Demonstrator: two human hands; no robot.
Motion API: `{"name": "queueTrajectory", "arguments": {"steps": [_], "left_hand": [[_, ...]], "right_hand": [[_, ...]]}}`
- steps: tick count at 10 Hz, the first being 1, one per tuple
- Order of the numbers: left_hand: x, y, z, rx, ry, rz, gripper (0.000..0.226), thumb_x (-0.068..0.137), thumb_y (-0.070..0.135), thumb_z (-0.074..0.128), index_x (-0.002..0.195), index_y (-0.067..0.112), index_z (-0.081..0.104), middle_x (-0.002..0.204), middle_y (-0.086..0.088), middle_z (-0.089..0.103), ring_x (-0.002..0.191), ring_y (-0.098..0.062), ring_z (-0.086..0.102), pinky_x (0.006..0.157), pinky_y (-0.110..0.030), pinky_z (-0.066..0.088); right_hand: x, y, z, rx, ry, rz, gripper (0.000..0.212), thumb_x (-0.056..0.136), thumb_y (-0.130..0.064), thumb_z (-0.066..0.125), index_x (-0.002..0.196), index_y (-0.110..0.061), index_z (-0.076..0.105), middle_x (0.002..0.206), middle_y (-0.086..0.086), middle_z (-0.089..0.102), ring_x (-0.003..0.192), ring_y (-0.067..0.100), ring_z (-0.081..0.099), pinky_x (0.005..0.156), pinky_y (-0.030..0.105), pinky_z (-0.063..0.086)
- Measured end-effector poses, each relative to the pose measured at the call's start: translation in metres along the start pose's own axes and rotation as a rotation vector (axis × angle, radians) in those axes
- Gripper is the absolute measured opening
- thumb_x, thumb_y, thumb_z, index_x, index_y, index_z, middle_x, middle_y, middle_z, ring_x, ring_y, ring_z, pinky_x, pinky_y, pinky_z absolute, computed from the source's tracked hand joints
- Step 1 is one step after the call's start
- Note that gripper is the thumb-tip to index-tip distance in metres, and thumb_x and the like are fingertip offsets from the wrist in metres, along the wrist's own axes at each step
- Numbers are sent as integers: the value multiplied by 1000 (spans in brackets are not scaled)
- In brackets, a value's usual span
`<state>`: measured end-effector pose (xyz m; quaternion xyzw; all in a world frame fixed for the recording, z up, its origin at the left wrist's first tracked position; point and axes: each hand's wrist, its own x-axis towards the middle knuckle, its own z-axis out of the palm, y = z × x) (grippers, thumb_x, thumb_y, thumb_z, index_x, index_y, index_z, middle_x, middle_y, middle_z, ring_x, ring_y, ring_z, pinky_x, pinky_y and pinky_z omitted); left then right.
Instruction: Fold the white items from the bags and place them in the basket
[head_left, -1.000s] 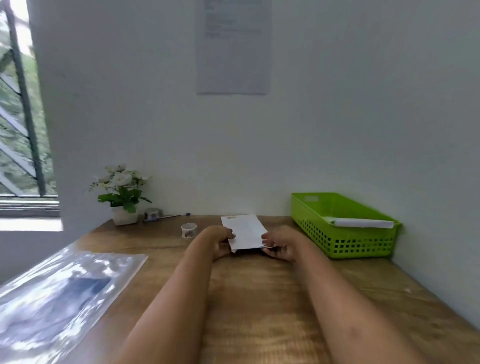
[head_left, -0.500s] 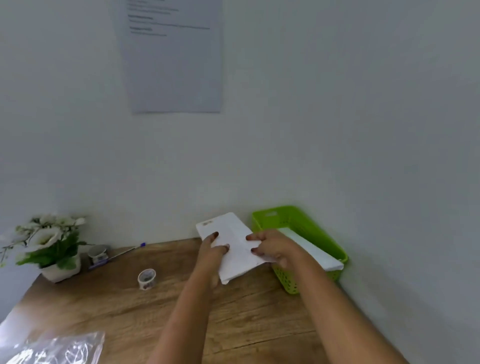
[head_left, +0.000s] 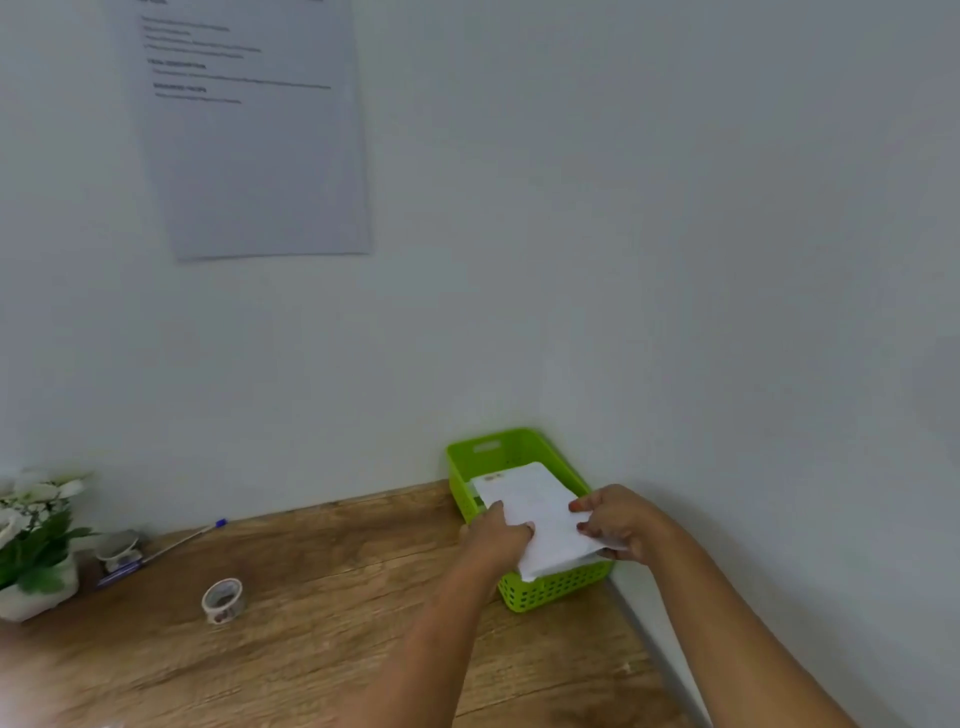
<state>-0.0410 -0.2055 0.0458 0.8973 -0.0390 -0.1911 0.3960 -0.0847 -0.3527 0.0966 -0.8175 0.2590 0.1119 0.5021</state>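
Folded white item (head_left: 535, 512) pinched by its side edges between left hand (head_left: 496, 540) and right hand (head_left: 618, 525), low over green basket (head_left: 550, 590) tucked into the far right corner; open wooden table (head_left: 337, 577) stretching left toward tape roll (head_left: 223, 600), pen (head_left: 182, 540) and potted flowers (head_left: 31, 540) along the back edge

wall sheet (head_left: 260, 145): printed lines, blurred, unreadable | folded white item (head_left: 540, 514): small mark, illegible

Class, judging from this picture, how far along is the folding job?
Done: the white item is folded. In hand: left hand and right hand hold it over the green basket. Left: releasing it inside; any further items are out of view.
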Motion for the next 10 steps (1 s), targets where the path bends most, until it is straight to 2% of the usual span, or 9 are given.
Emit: {"name": "queueTrajectory", "arguments": {"steps": [1, 2, 3, 4, 6, 7, 8, 9, 10], "left_hand": [[13, 2, 10, 157, 65, -19, 64, 98, 48, 33, 150, 14, 18, 157, -10, 21, 144, -26, 18, 115, -33, 13], [19, 1, 15, 206, 74, -24, 63, 98, 49, 29, 150, 15, 20, 156, -10, 21, 144, -26, 17, 115, -36, 11], [25, -8, 17, 287, 116, 22, 60, 98, 49, 30, 147, 15, 28, 155, -11, 24, 142, -28, 19, 113, -38, 12], [29, -15, 17, 361, 183, 86, 55, 97, 47, 32, 143, 16, 36, 153, -13, 27, 141, -29, 20, 112, -39, 14], [30, -23, 21, 458, 183, 138, 48, 98, 44, 34, 138, 20, 46, 153, -13, 25, 140, -30, 18, 112, -37, 13], [31, -25, 22, 481, 194, 155, 44, 97, 43, 37, 134, 21, 50, 153, -11, 24, 139, -32, 17, 113, -37, 13], [30, -26, 17, 452, 223, 166, 43, 97, 41, 39, 134, 22, 50, 153, -8, 24, 138, -32, 15, 113, -38, 16], [34, -29, 5, 404, 284, 153, 43, 96, 41, 41, 135, 23, 48, 152, -7, 26, 140, -31, 15, 112, -41, 20], [37, -33, -2, 405, 312, 144, 44, 96, 40, 43, 136, 22, 46, 150, -7, 29, 141, -31, 16, 112, -42, 20]], "right_hand": [[21, 0, 0, -39, -31, -14, 38, 91, 4, 54, 126, -9, 59, 109, 13, 50, 86, 21, 51, 52, 23, 43], [33, -2, 0, -34, -65, -8, 39, 92, 4, 53, 129, -8, 56, 117, 16, 53, 83, 19, 51, 53, 23, 43], [50, -3, 3, -45, -118, 7, 41, 94, 2, 49, 134, -7, 51, 132, 17, 50, 98, 21, 47, 55, 22, 44], [60, -3, 6, -67, -116, -1, 40, 94, 3, 50, 132, -6, 53, 124, 18, 52, 97, 23, 47, 54, 22, 43], [85, 5, 7, -272, -131, -72, 42, 90, 1, 55, 132, -4, 52, 135, 17, 52, 105, 24, 55, 87, 29, 48], [100, 4, 8, -379, -124, -53, 46, 92, -12, 56, 137, -4, 48, 143, 15, 47, 129, 27, 47, 102, 29, 39], [109, 3, 14, -504, -95, -122, 49, 96, -25, 50, 141, -6, 43, 148, 12, 40, 135, 26, 40, 107, 28, 35], [124, -3, 24, -639, -58, -113, 50, 92, -30, 55, 136, -8, 48, 144, 10, 46, 131, 25, 45, 102, 29, 39], [133, -9, 28, -705, -46, -179, 46, 89, -24, 57, 132, -6, 52, 138, 12, 51, 126, 27, 50, 99, 31, 43]]}}
